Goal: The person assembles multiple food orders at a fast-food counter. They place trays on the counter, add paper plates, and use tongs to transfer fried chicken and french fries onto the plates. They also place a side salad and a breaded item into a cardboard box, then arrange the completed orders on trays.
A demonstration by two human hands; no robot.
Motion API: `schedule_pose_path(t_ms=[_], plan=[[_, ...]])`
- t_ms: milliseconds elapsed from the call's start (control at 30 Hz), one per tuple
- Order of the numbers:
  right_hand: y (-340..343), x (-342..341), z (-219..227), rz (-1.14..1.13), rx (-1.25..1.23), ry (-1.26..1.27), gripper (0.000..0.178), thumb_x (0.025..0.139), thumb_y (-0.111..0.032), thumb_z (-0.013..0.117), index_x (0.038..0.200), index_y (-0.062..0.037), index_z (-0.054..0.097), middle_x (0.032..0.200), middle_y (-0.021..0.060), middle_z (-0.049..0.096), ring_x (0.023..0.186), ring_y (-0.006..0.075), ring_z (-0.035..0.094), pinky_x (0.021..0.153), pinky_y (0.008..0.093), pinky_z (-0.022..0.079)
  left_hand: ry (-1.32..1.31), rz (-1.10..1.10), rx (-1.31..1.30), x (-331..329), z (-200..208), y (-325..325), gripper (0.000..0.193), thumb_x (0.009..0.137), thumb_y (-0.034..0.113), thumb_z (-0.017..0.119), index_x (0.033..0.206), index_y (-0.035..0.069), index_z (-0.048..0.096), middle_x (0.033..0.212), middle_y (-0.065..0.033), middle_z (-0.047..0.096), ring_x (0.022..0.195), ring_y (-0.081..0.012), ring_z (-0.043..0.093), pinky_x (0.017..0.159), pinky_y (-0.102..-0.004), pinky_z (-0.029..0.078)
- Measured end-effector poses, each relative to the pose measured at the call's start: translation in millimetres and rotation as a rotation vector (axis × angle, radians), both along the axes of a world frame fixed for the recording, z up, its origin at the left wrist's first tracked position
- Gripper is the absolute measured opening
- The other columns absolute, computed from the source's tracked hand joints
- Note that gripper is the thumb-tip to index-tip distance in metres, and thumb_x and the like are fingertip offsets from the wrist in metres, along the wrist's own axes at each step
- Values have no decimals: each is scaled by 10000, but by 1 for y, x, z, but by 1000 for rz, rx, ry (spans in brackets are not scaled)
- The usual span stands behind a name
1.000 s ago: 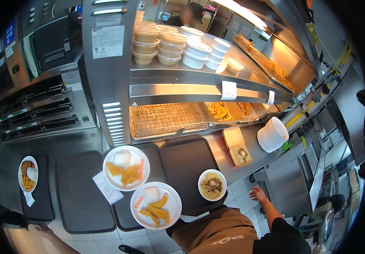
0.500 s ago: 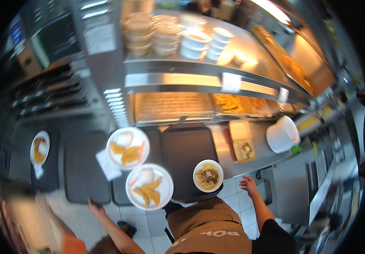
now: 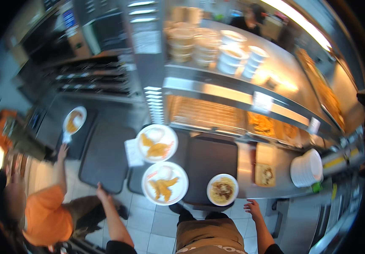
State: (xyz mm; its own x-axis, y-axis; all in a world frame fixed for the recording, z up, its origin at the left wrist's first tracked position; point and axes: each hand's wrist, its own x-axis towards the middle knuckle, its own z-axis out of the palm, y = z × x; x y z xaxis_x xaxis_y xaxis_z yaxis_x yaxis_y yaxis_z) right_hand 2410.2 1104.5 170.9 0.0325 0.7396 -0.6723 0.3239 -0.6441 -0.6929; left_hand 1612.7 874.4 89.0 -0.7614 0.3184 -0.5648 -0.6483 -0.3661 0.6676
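Note:
My left hand [image 3: 102, 194] is at the near edge of a bare dark tray [image 3: 106, 156], thumb over its rim and the other fingers mostly hidden. My right hand [image 3: 252, 208] hangs just off the counter's front edge, fingers apart, holding nothing. Left of it, a white bowl of spaghetti with meat sauce [image 3: 222, 190] sits at the near end of another dark tray [image 3: 212, 154]. Two round white plates, a far one [image 3: 173, 142] and a near one [image 3: 185, 186], carry fried pieces and a white mound of what looks like rice; they sit over a third tray.
A co-worker in orange [image 3: 49, 216] stands at left, one hand near a tray with an oval plate [image 3: 82, 113]. An open takeaway box [image 3: 265, 173] and a stack of white plates [image 3: 307, 168] are at right. Cups and bowls [image 3: 229, 59] line the shelf above.
The view has swung left, so everything sits further right. The co-worker shows more fully. My left hand stays at the tray's edge, and my right hand still hangs free beside the counter.

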Motion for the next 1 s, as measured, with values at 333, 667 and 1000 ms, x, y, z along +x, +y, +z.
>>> schedule_pose_path(t_ms=[333,667,1000], plan=[[49,-2,-31,-513,30,619,391,974,-209,508,1328,-52,456,1125,181,672,1083,313,644,898,410,527,-82,168,-31,67,-8,-93,546,985,371,518,1352,-33,497,1388,-154,533,1238,-320,520,1071,-468,383],[125,8,-57,-899,-11,801,335,1010,-242,444,1179,24,557,1139,133,676,1101,260,643,922,380,539,-39,457,-7,299,-23,-161,504,979,333,533,1300,-55,525,1296,-156,600,1130,-323,588,985,-475,464],[151,114,-84,-860,32,752,219,979,-167,456,1115,-15,537,1002,132,693,934,235,697,800,335,593,-186,373,-226,591,-14,-282,508,967,419,481,1315,57,558,1271,-100,626,1091,-296,617,926,-454,503]])
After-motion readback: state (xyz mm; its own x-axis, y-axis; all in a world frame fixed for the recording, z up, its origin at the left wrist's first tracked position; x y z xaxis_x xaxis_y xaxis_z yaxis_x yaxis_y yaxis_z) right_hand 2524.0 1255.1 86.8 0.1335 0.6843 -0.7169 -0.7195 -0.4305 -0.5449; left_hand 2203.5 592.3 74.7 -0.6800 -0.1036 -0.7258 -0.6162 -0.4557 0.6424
